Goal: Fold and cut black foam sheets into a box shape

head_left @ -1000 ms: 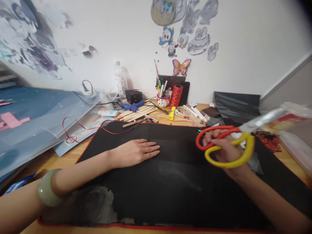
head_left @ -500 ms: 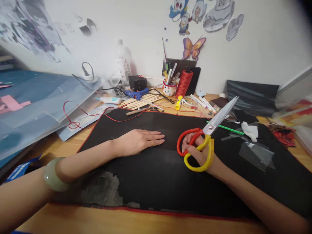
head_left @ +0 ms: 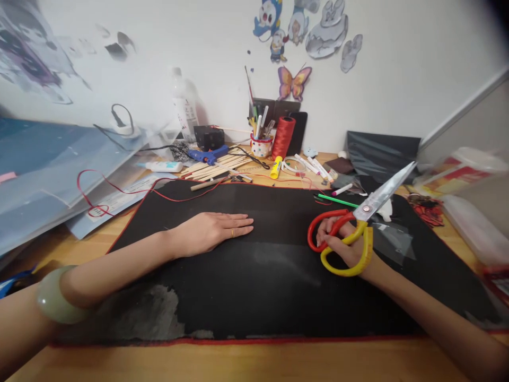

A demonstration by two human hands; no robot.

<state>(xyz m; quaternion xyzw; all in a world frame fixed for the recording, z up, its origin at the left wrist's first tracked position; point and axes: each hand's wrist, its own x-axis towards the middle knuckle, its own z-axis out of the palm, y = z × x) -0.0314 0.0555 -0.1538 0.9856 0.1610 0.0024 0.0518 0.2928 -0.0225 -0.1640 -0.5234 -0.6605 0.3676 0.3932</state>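
My left hand (head_left: 209,232) lies flat on a black mat (head_left: 254,297) with red edging, fingers stretched out and pointing right. It wears a thin ring, and a pale green bangle (head_left: 63,293) circles the forearm. Over the right part of the mat, my right hand (head_left: 338,239) is closed round a pair of scissors (head_left: 369,207) with one red and one yellow handle. The scissors' blades are together and point up and to the right. Behind them lie a green stick (head_left: 338,200), a clear plastic piece (head_left: 393,241) and a partly hidden white scrap (head_left: 385,209).
Along the back stand a pen cup (head_left: 261,146), a red thread spool (head_left: 283,138) and a bottle (head_left: 184,109). Near them lie a blue glue gun (head_left: 209,155), wooden sticks (head_left: 218,165) and a yellow glue stick (head_left: 275,167). A loose red ribbon (head_left: 119,188) curls at the left.
My right hand has carried the scissors to the right, farther from my left hand. The left hand stays flat on the mat. The view has turned somewhat to the right.
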